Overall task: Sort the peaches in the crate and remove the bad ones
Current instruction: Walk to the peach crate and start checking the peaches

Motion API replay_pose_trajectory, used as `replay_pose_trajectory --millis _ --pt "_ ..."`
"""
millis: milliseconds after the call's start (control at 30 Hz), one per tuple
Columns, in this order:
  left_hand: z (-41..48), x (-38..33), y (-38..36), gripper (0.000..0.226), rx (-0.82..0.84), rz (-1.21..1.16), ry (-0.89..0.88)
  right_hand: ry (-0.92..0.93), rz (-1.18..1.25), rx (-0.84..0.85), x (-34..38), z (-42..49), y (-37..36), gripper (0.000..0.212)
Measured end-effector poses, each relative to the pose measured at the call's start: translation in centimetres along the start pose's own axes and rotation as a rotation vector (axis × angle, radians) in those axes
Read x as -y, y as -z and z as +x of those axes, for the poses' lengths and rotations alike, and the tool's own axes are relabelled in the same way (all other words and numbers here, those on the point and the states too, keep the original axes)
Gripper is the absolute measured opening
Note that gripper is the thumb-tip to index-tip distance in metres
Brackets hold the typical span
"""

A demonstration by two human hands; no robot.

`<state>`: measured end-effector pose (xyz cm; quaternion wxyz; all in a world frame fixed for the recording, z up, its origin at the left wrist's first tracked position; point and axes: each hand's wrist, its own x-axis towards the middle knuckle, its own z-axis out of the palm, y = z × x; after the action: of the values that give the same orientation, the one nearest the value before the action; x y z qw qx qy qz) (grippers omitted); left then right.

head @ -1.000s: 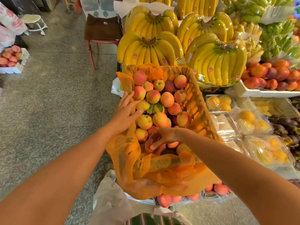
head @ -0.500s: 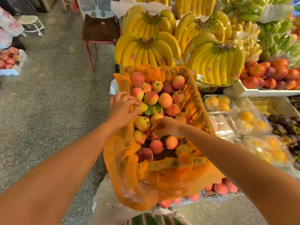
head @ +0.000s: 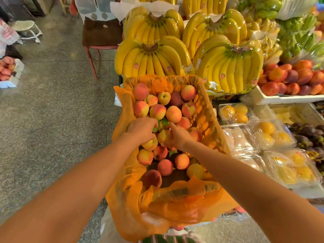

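The crate (head: 207, 109), lined with orange netting, stands in front of me, full of red-yellow peaches (head: 173, 114). Both my hands are down in its middle. My right hand (head: 178, 136) grips a yellow-red peach (head: 163, 135), fingers curled round it. My left hand (head: 142, 128) lies knuckles-up just left of it, fingers bent down among the fruit beside green leaves (head: 164, 121). What those fingers hold is hidden. Another peach (head: 150, 145) shows under the left wrist. A darker, duller peach (head: 151, 178) lies near the crate's front.
Banana bunches (head: 150, 64) are stacked right behind the crate. To the right are a white tray of nectarines (head: 289, 79), clear clamshells of yellow fruit (head: 270, 135) and mangosteens (head: 308, 135). Bare floor (head: 52, 120) lies left, with a chair (head: 101, 34) and a box of peaches (head: 7, 69).
Both hands have moved toward the crate's centre and closer together. The right hand has left the near peaches and taken hold of one in the middle; the left has come in from the crate's left edge.
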<state>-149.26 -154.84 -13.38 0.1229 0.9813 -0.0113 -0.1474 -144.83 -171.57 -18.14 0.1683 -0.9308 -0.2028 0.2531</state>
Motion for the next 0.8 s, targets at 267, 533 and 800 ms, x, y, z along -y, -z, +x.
replay_pose_trajectory --millis 267,533,800 --pt "2.4 -1.0 -1.6 0.024 0.272 0.133 0.174 0.086 0.344 -0.025 -2.9 -0.6 2.9 0.061" --pt "3.3 -0.8 -2.4 0.043 0.387 0.016 0.305 0.082 0.748 0.103 -4.0 -3.1 6.2 0.058" --pt "3.1 -0.2 -1.7 0.071 0.372 -0.145 0.328 0.094 0.744 0.152 -4.4 -3.3 6.3 0.06"
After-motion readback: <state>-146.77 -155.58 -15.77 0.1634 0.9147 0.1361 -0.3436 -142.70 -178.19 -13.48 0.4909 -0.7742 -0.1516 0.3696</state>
